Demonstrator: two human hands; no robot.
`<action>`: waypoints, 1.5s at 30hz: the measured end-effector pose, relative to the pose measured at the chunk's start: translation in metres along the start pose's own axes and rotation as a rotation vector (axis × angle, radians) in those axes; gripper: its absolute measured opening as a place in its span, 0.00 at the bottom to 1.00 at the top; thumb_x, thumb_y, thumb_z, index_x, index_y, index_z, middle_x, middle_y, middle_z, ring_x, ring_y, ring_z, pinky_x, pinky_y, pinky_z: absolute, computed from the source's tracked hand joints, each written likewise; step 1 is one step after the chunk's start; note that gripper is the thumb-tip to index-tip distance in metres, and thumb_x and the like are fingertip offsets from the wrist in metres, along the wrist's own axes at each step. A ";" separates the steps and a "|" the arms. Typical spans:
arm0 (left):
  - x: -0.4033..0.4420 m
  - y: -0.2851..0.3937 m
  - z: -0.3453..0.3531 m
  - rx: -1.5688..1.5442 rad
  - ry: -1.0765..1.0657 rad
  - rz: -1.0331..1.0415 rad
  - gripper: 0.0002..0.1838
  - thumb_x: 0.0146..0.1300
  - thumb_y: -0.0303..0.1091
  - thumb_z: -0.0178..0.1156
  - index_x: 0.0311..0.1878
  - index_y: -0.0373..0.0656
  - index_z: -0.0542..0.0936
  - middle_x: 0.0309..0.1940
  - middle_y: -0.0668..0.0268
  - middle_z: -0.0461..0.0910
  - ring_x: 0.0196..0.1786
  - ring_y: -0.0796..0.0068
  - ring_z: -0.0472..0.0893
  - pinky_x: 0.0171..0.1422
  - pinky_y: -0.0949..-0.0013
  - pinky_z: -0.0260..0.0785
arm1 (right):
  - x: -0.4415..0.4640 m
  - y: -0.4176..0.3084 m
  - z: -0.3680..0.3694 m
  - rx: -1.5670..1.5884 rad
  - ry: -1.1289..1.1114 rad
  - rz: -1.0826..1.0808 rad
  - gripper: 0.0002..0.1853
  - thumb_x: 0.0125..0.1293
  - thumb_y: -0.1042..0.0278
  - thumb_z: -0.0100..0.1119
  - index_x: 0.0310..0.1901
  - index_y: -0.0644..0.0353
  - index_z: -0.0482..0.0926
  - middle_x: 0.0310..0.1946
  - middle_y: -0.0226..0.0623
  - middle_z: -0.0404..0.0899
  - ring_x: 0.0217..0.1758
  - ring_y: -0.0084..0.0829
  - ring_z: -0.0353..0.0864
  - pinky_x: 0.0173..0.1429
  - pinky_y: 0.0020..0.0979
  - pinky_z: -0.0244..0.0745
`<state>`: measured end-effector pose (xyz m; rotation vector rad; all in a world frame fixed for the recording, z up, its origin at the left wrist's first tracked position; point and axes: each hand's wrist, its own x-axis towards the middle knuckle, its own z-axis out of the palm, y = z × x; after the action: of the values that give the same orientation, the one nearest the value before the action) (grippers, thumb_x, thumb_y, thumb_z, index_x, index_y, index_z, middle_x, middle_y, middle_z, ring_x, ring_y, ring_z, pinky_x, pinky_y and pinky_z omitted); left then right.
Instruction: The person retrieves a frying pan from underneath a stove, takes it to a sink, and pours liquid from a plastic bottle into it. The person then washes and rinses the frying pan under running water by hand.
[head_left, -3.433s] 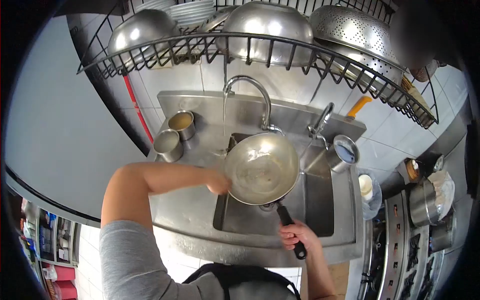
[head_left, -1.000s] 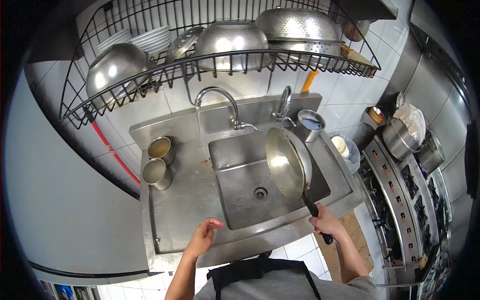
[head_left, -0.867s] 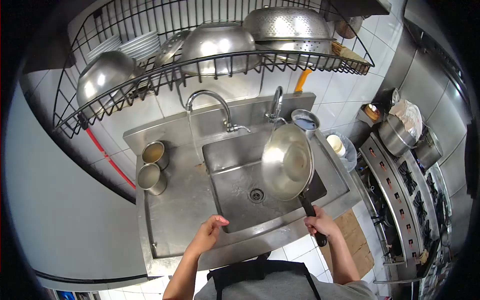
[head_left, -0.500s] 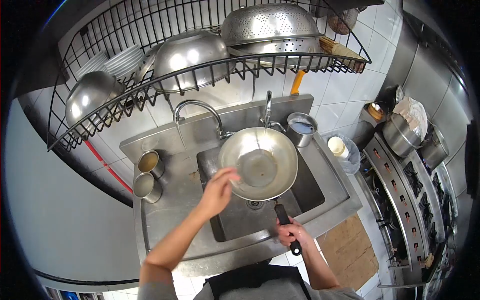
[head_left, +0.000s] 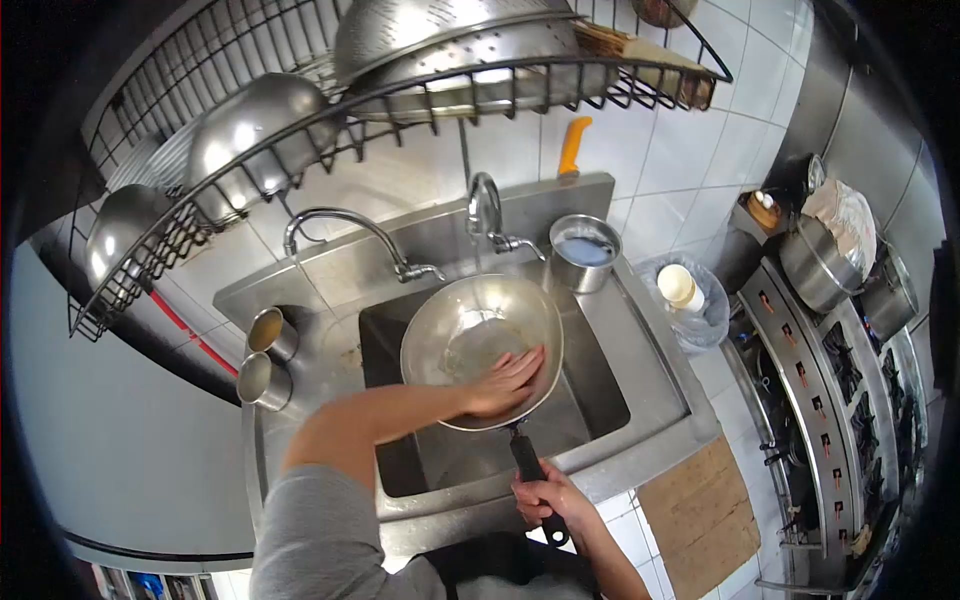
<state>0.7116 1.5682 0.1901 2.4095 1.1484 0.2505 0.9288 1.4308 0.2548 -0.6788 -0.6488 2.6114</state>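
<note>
A metal frying pan (head_left: 430,335) is held over the sink basin (head_left: 595,400), its bowl towards the taps. My right hand (head_left: 552,498) wraps round the black handle (head_left: 526,456) near its end. Inside the pan, my left hand (head_left: 507,382) lies palm down with fingers outstretched against the inner right side, hiding that part of the surface. Above the pan's far rim stands a tap (head_left: 485,205). Whether water runs from it I cannot tell for sure.
Another tap (head_left: 345,218) curves over the left counter, where two metal cups (head_left: 265,382) stand. A metal pot (head_left: 585,252) with cloudy liquid sits right of the taps. Overhead hangs a wire rack (head_left: 440,105) with bowls and colanders. The stove (head_left: 800,380) is at the right.
My left hand has moved from the pan's left rim across to its inner right side. The pan and my right hand appear shifted left and lower, as the camera view has also moved.
</note>
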 end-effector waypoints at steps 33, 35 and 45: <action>0.045 -0.048 -0.021 -0.141 0.565 -0.121 0.04 0.54 0.30 0.61 0.28 0.40 0.79 0.28 0.59 0.77 0.34 0.59 0.78 0.40 0.62 0.70 | 0.000 -0.018 -0.016 -0.038 -0.055 0.031 0.12 0.61 0.72 0.55 0.41 0.53 0.61 0.19 0.26 0.61 0.13 0.16 0.60 0.20 0.25 0.61; 0.040 -0.045 -0.008 -0.195 0.527 -0.124 0.04 0.55 0.30 0.60 0.28 0.40 0.78 0.29 0.58 0.77 0.34 0.59 0.78 0.40 0.63 0.70 | -0.001 -0.018 -0.017 0.023 -0.053 0.050 0.12 0.60 0.72 0.55 0.41 0.54 0.61 0.19 0.27 0.62 0.13 0.17 0.61 0.19 0.26 0.62; 0.062 -0.009 0.054 -0.213 0.521 -0.185 0.27 0.69 0.36 0.36 0.68 0.32 0.51 0.70 0.47 0.45 0.73 0.54 0.46 0.74 0.55 0.37 | 0.007 -0.029 -0.026 -0.108 -0.007 0.024 0.15 0.59 0.74 0.54 0.44 0.53 0.60 0.19 0.28 0.63 0.13 0.18 0.62 0.17 0.24 0.60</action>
<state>0.7631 1.6036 0.1363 2.0874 1.4666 0.9299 0.9429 1.4664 0.2466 -0.7135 -0.7927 2.6171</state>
